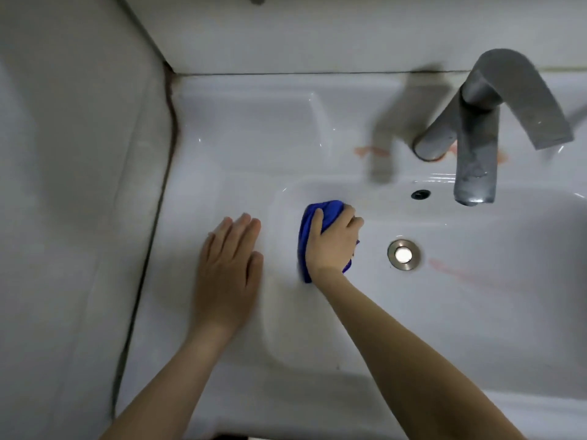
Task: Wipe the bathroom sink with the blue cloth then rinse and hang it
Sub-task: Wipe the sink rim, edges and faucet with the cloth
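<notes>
From my remote seat I see both forearms reach in from the bottom edge over the white sink [254, 122]. The left arm runs up and slightly right; the left hand [227, 265] lies palm down on the flat rim left of the basin, its fingers [241, 227] straight, close together and holding nothing. The right arm comes in diagonally from the lower right. The right hand [332, 242] sits on the blue cloth [305, 239], its fingers [349, 217] curled over the bunched fabric and gripping it against the basin's left inner slope. The cloth lies left of the round metal drain [403, 254], apart from it, and below the small overflow hole [420, 194]. The grey faucet [476, 147] stands at the back right, with faint reddish marks [371, 151] on the rim near its base.
</notes>
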Available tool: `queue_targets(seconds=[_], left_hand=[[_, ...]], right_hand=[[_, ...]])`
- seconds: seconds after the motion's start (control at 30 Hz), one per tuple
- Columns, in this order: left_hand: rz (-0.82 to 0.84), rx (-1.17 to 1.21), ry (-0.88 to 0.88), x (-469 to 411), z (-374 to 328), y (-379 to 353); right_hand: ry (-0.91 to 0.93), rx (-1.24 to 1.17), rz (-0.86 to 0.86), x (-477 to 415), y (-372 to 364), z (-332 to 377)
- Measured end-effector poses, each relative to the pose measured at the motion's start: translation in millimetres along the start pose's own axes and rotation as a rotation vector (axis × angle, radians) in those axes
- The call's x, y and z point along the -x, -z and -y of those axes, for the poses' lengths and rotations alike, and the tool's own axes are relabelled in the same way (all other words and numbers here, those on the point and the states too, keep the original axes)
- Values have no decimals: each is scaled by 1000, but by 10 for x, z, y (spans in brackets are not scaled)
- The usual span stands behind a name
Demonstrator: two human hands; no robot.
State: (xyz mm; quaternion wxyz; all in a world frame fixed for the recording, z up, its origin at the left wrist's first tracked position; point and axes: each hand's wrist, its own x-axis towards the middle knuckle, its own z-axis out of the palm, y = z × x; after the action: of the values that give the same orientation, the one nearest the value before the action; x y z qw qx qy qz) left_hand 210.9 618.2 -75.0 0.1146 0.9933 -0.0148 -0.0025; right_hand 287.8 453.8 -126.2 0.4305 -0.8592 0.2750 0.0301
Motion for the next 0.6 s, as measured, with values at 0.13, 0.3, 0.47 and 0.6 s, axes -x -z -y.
queue_targets(seconds=[0.13, 0.3, 0.47, 0.6], left_hand=[[20, 9, 1, -8, -44, 54], [20, -1, 12, 9, -68, 77], [-52, -2, -5, -71, -31, 48], [-24, -1, 0, -24, -30, 30]], right_hand=[[387, 27, 355, 610, 179, -336], [630, 474, 481, 295, 681, -856], [142, 119, 76, -94, 54, -32], [253, -96, 486, 674, 249, -131]])
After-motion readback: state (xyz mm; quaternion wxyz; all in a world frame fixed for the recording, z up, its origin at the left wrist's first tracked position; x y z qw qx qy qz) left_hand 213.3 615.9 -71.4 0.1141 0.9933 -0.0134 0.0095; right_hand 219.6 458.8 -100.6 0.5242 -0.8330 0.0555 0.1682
